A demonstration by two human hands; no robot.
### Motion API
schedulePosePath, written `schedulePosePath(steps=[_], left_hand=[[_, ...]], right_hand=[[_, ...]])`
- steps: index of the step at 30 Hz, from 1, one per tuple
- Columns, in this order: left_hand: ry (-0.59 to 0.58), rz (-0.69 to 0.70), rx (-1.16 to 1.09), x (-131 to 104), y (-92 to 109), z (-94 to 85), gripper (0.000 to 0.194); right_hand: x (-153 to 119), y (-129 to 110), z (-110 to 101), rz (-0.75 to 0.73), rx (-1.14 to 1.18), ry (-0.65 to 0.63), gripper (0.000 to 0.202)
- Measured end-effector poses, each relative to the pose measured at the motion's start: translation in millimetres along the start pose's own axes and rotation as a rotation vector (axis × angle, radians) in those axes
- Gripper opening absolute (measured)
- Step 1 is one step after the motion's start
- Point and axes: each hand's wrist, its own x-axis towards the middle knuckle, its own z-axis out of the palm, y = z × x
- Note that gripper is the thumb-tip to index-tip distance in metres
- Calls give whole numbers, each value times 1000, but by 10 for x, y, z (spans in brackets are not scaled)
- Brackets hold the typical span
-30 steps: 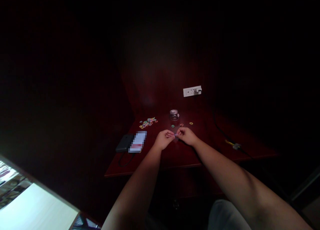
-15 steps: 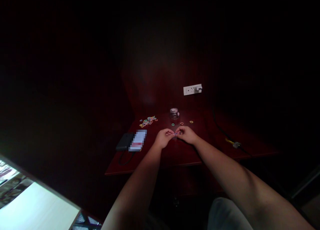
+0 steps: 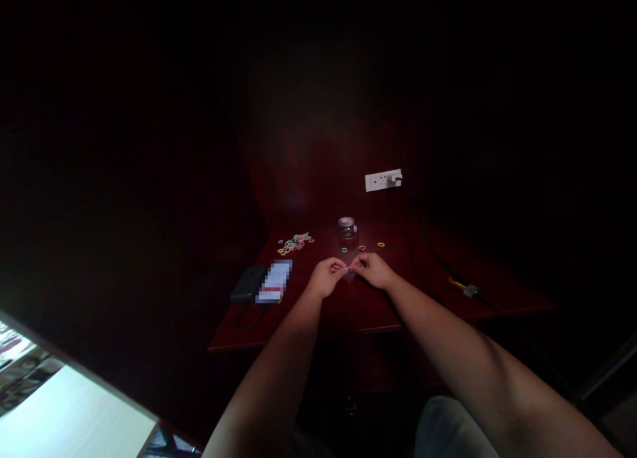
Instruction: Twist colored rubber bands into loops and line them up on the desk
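Note:
My left hand (image 3: 328, 276) and my right hand (image 3: 371, 270) meet fingertip to fingertip low over the table. Both are closed in a pinch on one small purplish elastic band (image 3: 349, 268), mostly covered by the fingers. Just beyond them lie a green elastic band (image 3: 344, 250), a pink elastic band (image 3: 362, 248) and a yellow elastic band (image 3: 381, 244), spaced apart in a row. A small clear jar (image 3: 347, 229) with a pinkish top stands behind the green one. To the left is a loose pile of coloured elastic bands (image 3: 295, 243).
A phone (image 3: 275, 281) with a blurred screen lies beside a black flat box (image 3: 247, 284) and a cable on the left. A socket plate (image 3: 383, 180) with a plug is on the back wall. At right runs a dark cable with a yellow part (image 3: 456, 283). The table's front edge (image 3: 358, 330) is close.
The fingers have shifted slightly around the purplish band, and less of it shows now. Both hands stay in nearly the same place; the other things have not moved.

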Motion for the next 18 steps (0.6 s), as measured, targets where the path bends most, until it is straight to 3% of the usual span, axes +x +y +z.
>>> schedulePosePath(steps=[8, 18], left_hand=[[13, -16, -13, 5, -1, 11, 14], [40, -10, -20, 0, 8, 2, 17]], right_hand=[[-3, -1, 0, -22, -60, 23, 14], [28, 61, -27, 2, 34, 92, 14]])
